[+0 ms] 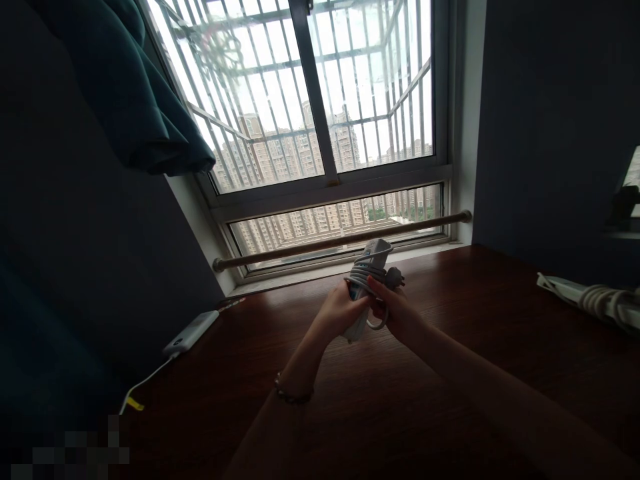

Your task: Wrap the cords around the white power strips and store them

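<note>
A white power strip [376,251] is held up over the dark wooden surface, tilted, its grey-white cord [367,273] wound round its middle. My left hand [340,308] is closed round the strip's body from the left. From the right, my right hand [393,303] pinches the cord, thumb and fingers close to the windings. The plug [395,277] sticks out just above my right hand, and a loop of cord hangs below it. Parts of the strip lie hidden behind my fingers. On my left wrist is a dark bracelet [294,393].
Another white strip [563,290] with a wound cord [607,305] lies at the right of the brown wooden surface [450,287]. At the left is a white box-shaped device [193,332] with a cable. A rail [345,241] crosses the barred window; a teal curtain [135,100] hangs upper left.
</note>
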Action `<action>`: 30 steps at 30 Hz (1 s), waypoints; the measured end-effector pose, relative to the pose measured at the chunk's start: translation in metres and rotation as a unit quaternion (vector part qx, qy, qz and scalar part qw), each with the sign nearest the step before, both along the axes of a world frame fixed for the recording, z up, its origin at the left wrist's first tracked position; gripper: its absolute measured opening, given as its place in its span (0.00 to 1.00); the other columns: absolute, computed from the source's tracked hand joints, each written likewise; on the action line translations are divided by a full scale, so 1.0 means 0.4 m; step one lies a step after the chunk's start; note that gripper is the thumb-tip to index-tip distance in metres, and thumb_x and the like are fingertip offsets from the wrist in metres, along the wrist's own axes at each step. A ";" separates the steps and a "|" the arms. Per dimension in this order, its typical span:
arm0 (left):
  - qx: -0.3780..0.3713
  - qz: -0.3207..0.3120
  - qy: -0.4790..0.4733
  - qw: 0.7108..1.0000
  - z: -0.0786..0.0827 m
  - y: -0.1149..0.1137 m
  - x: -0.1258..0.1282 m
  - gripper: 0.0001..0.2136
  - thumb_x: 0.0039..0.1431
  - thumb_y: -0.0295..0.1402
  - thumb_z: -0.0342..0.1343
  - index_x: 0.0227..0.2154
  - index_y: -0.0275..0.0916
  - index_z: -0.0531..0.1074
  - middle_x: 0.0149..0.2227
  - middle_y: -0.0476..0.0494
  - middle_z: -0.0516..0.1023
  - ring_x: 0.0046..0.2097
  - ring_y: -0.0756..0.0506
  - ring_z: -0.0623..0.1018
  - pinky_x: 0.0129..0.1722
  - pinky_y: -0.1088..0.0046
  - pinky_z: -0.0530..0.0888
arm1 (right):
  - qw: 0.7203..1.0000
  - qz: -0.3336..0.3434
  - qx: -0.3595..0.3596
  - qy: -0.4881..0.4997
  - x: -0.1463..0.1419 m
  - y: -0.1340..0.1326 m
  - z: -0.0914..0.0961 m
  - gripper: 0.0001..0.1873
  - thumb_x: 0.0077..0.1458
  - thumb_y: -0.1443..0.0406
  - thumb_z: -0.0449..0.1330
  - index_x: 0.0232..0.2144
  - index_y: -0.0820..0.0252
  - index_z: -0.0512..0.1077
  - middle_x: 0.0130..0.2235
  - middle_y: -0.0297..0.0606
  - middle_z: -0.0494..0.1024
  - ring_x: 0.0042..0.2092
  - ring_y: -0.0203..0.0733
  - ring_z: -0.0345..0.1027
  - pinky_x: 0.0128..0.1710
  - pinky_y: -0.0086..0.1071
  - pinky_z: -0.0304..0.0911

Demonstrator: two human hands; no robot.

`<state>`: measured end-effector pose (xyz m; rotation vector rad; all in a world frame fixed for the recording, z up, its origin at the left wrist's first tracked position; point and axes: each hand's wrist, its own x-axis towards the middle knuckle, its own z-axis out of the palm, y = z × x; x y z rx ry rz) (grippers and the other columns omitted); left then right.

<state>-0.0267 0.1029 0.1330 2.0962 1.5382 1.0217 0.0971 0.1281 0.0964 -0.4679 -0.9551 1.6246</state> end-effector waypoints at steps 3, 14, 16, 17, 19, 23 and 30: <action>-0.002 -0.003 0.016 1.000 -0.006 0.006 -0.004 0.14 0.49 0.39 0.52 0.34 0.34 0.68 0.33 0.45 0.74 0.36 0.45 0.73 0.32 0.73 0.67 | 1.000 -0.007 0.003 -0.003 -0.004 -0.001 -0.006 0.17 0.38 0.58 0.66 0.20 0.63 0.64 0.16 0.26 0.58 0.17 0.25 0.47 0.15 0.24 0.41; 0.022 0.032 0.084 0.996 0.011 -0.012 -0.001 0.17 0.51 0.43 0.49 0.37 0.35 0.69 0.35 0.43 0.74 0.37 0.44 0.73 0.36 0.71 0.67 | 0.997 0.013 -0.057 0.057 0.000 0.012 -0.006 0.17 0.34 0.61 0.68 0.23 0.64 0.66 0.19 0.26 0.63 0.19 0.23 0.51 0.17 0.21 0.47; 0.005 0.041 0.088 0.995 0.011 -0.015 -0.001 0.19 0.50 0.44 0.50 0.38 0.34 0.68 0.37 0.40 0.74 0.39 0.42 0.73 0.37 0.70 0.68 | 0.996 0.015 -0.061 0.068 -0.001 0.013 -0.007 0.16 0.35 0.62 0.68 0.24 0.64 0.66 0.20 0.26 0.64 0.19 0.22 0.52 0.16 0.20 0.48; -0.003 0.041 0.090 0.995 0.011 -0.016 -0.001 0.20 0.50 0.45 0.50 0.39 0.34 0.68 0.38 0.39 0.74 0.40 0.41 0.73 0.38 0.69 0.68 | 0.995 0.016 -0.063 0.074 -0.002 0.014 -0.009 0.15 0.35 0.62 0.68 0.24 0.64 0.67 0.20 0.26 0.64 0.19 0.22 0.52 0.17 0.20 0.48; -0.018 0.036 0.090 0.995 0.012 -0.017 -0.001 0.21 0.50 0.45 0.50 0.40 0.33 0.67 0.39 0.38 0.74 0.41 0.40 0.72 0.39 0.68 0.68 | 0.994 0.017 -0.068 0.079 -0.004 0.020 -0.013 0.15 0.36 0.62 0.68 0.25 0.63 0.68 0.22 0.28 0.66 0.20 0.23 0.54 0.17 0.20 0.51; -0.035 0.021 0.078 0.996 0.010 -0.013 -0.005 0.25 0.48 0.48 0.51 0.43 0.33 0.66 0.40 0.37 0.73 0.42 0.40 0.72 0.41 0.67 0.67 | 0.995 0.017 -0.067 0.072 -0.005 0.032 -0.021 0.16 0.36 0.61 0.67 0.28 0.63 0.69 0.29 0.33 0.72 0.25 0.28 0.62 0.20 0.22 0.56; -0.056 0.010 0.017 0.998 -0.001 0.003 -0.015 0.23 0.45 0.45 0.55 0.40 0.33 0.68 0.35 0.41 0.75 0.37 0.42 0.73 0.37 0.68 0.69 | 0.996 0.016 -0.065 0.066 -0.003 0.015 -0.012 0.16 0.35 0.62 0.68 0.27 0.64 0.69 0.24 0.29 0.68 0.20 0.23 0.56 0.17 0.20 0.52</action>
